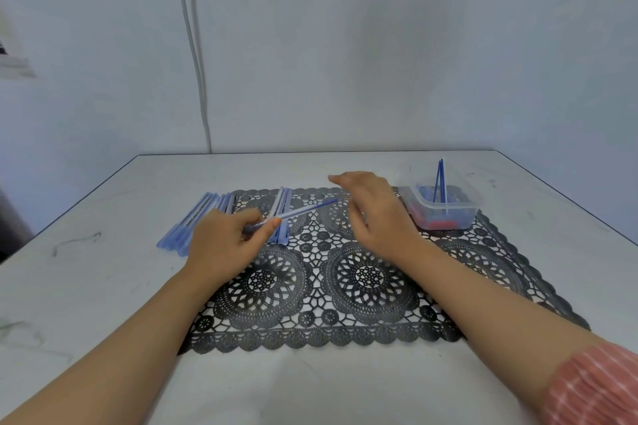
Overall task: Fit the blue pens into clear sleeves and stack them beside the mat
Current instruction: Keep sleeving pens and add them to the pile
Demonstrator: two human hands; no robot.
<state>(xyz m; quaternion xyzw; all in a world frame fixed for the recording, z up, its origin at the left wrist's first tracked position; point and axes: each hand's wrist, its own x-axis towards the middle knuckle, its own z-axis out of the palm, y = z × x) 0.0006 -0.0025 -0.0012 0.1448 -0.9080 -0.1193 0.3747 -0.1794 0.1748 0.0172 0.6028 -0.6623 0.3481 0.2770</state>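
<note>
The mat (366, 281) lies on the table (86, 286) before me. A tub (448, 208) sits on its far right corner, pens (439, 179) standing inside. A stack (193, 215) lies left of the mat, a smaller bunch (284, 198) on its far-left part.

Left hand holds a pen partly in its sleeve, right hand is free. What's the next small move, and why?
Probably bring the right hand to the blue pen and push it deeper: its end sticks out of the clear sleeve that the left hand pinches, so it seems not fully seated.
</note>
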